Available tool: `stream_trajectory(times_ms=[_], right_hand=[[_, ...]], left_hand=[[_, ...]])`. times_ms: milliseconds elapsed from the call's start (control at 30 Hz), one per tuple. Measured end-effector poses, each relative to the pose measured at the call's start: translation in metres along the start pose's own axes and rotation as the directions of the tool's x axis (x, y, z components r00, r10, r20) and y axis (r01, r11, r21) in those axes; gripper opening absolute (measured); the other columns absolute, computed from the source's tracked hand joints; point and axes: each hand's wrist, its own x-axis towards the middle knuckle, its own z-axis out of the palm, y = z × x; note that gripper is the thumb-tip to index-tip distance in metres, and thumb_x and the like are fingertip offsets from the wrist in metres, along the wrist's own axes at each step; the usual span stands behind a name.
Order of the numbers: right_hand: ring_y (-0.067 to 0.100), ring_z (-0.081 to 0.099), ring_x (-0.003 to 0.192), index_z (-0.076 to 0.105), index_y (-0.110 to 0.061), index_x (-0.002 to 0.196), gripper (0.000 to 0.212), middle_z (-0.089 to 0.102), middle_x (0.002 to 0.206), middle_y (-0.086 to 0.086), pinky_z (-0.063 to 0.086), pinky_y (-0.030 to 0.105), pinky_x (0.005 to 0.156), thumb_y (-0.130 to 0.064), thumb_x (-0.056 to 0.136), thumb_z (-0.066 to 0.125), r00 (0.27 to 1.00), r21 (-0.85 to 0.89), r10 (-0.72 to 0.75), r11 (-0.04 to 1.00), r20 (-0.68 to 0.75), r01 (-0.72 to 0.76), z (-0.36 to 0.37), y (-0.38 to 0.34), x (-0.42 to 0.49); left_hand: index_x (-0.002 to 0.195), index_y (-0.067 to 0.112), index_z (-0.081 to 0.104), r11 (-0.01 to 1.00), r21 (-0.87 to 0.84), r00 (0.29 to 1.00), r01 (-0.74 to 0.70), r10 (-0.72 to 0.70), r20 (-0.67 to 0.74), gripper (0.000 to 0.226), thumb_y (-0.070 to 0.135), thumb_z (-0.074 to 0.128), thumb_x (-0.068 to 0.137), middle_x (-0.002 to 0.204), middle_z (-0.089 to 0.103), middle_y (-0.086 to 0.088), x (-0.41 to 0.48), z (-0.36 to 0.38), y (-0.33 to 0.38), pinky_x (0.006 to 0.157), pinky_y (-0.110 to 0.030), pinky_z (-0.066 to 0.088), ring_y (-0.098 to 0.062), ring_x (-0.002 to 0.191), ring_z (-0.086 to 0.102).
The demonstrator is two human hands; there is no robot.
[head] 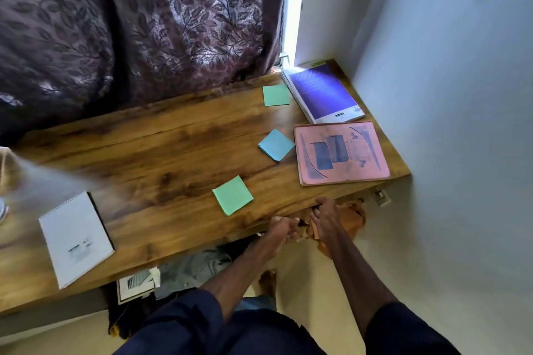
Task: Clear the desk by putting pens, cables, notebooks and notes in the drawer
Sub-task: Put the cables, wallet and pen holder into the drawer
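On the wooden desk (161, 158) lie a white spiral notepad (75, 238) at the near left, a pink notebook (341, 153) and a purple-covered book (323, 94) at the right. Three sticky-note pads are spread out: green (232, 195) near the front edge, blue (276, 144) in the middle, green (276, 95) at the back. Both hands reach under the desk's front edge at the right. My left hand (281, 229) is curled there, its fingers partly hidden. My right hand (324, 215) reaches in among brown and orange things (350, 217) below the desktop. No drawer front is clearly visible.
A dark leaf-patterned curtain (138, 23) hangs behind the desk. A white wall (450, 124) closes the right side. Under the desk lie cloth and papers (173, 274). A blurred object (5, 170) stands at the far left edge.
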Motion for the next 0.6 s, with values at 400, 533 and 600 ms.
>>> stream_trajectory(times_ms=[400,533,600], right_hand=[[0.031,0.066,0.109,0.061,-0.009,0.087,0.015,0.067,0.107,0.024,0.054,0.046,0.096,-0.007,0.095,0.048,0.993,0.125,-0.056,0.99,-0.102,0.069,0.015,0.012,-0.009],[0.031,0.069,0.102,0.064,-0.009,0.088,0.021,0.071,0.108,0.018,0.058,0.034,0.08,-0.01,0.098,0.047,0.984,0.054,-0.135,0.988,-0.115,0.142,0.009,0.022,-0.018],[0.027,0.071,0.097,0.067,-0.008,0.093,0.021,0.073,0.105,0.015,0.059,0.034,0.078,-0.013,0.098,0.047,0.979,0.016,-0.164,0.986,-0.124,0.167,0.006,0.032,-0.024]], left_hand=[[0.154,0.016,0.034,0.936,0.297,0.972,-0.188,0.133,0.196,0.071,0.01,0.066,0.09,0.153,0.045,0.002,0.008,-0.027,-0.02,0.098,-0.04,0.055,-0.016,0.119,0.059],[0.157,0.015,0.026,0.898,0.361,0.959,-0.252,0.18,0.22,0.078,0.009,0.064,0.089,0.157,0.039,0.001,-0.002,-0.03,-0.021,0.095,-0.038,0.056,-0.017,0.121,0.058],[0.158,0.016,0.022,0.9,0.358,0.961,-0.249,0.183,0.207,0.088,0.012,0.067,0.083,0.157,0.038,0.0,-0.009,-0.037,-0.025,0.096,-0.04,0.056,-0.019,0.121,0.058]])
